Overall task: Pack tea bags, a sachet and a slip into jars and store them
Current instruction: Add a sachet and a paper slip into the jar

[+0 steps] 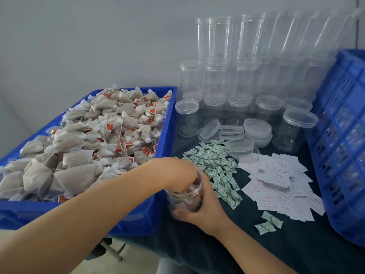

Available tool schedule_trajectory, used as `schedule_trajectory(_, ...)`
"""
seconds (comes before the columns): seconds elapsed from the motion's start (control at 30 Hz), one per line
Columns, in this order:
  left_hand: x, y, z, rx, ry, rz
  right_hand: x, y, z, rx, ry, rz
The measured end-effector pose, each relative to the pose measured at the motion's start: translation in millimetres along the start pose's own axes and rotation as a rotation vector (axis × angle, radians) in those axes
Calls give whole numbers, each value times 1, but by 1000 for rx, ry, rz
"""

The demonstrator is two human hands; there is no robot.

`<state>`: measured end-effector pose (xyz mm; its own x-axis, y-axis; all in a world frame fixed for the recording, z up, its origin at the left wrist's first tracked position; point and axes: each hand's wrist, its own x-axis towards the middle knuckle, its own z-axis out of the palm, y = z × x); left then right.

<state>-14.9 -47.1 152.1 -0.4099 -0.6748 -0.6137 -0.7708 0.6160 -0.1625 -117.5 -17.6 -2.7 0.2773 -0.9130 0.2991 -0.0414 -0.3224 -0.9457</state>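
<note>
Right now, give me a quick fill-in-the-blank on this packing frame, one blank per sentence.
1. The right hand grips a clear ____ from outside.
2. The left hand has its fingers inside the ____ of the jar.
3. The tea bags are heaped in a ____ bin.
4. The green-printed sachets lie between that bin and the white ____.

Missing words: jar; mouth; blue; slips
</note>
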Motion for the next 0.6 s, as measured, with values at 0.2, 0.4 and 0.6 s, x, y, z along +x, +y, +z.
schedule_trajectory(0.2, -12, -4, -17, -95, 67, 11, -2, -2, -3, -14, -15, 26)
schedule_trajectory(0.4, -21, -21, -50, -654, 401, 123, -10, -8, -11, -32, -47, 92)
schedule_trajectory(0.6, 17, -1, -68, -576, 453, 152, -29, -17, -36, -48, -25, 149)
